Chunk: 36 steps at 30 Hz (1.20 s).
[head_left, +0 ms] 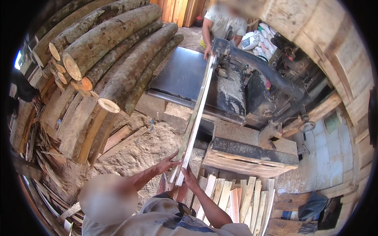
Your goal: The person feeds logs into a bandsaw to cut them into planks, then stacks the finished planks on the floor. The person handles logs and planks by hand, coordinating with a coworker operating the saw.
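Note:
A long piece of wood runs away from me across the black table point(177, 74) of a saw machine, appearing as two narrow strips side by side. My left hand point(168, 163) grips the near end of the brownish left strip point(185, 146). On the other side, my right hand point(190, 180) holds the pale right strip point(191, 145) near its end. Both near ends stick out past the table toward my body. At the far end, another person's hand point(208, 52) touches the wood beside the machine's upright part point(221, 46).
Large logs point(114, 35) are stacked at the left. Sawdust point(157, 145) covers the floor. A wooden block point(252, 155) stands right of the strips, with several cut slats point(232, 196) below it. A dark-sleeved person's hand point(36, 100) shows at the left edge. White sacks point(262, 41) lie behind.

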Available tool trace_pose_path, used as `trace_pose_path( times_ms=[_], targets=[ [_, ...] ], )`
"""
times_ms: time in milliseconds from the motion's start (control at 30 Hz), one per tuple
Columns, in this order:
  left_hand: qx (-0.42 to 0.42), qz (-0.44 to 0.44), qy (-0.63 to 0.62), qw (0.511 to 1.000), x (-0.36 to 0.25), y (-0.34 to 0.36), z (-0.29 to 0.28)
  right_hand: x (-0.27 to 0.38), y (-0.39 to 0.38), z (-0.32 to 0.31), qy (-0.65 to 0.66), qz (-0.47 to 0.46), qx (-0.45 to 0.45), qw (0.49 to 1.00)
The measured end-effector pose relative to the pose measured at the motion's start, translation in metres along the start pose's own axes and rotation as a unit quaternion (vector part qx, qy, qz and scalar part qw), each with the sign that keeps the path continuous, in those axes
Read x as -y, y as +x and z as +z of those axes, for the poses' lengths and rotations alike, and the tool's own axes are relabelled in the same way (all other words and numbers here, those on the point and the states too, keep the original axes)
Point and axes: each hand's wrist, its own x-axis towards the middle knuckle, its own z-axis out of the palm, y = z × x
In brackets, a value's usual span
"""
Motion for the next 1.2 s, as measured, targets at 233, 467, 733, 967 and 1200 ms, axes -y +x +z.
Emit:
trace_pose_path(
  times_ms=[233, 467, 733, 967, 1200],
  targets=[
    [-0.003, 0.038, 0.002, 0.999, 0.047, -0.070, 0.032, -0.020, -0.077, 0.042, -0.080, -0.086, -0.078, 0.990],
    [-0.004, 0.000, -0.057, 0.998, 0.130, -0.178, 0.085, -0.010, -0.220, 0.103, 0.087, 0.106, -0.033, 0.990],
    [-0.090, 0.061, 0.002, 0.994, 0.123, -0.145, 0.093, -0.105, -0.334, 0.042, 0.308, 0.277, -0.245, 0.876],
    [-0.055, 0.188, -0.140, 0.971, -0.003, 0.109, -0.026, -0.079, -0.333, 0.039, 0.036, 0.501, -0.291, 0.815],
    [0.047, 0.091, -0.240, 0.965, 0.027, 0.180, 0.008, -0.107, -0.454, 0.071, -0.170, 0.548, -0.316, 0.755]
  ],
)
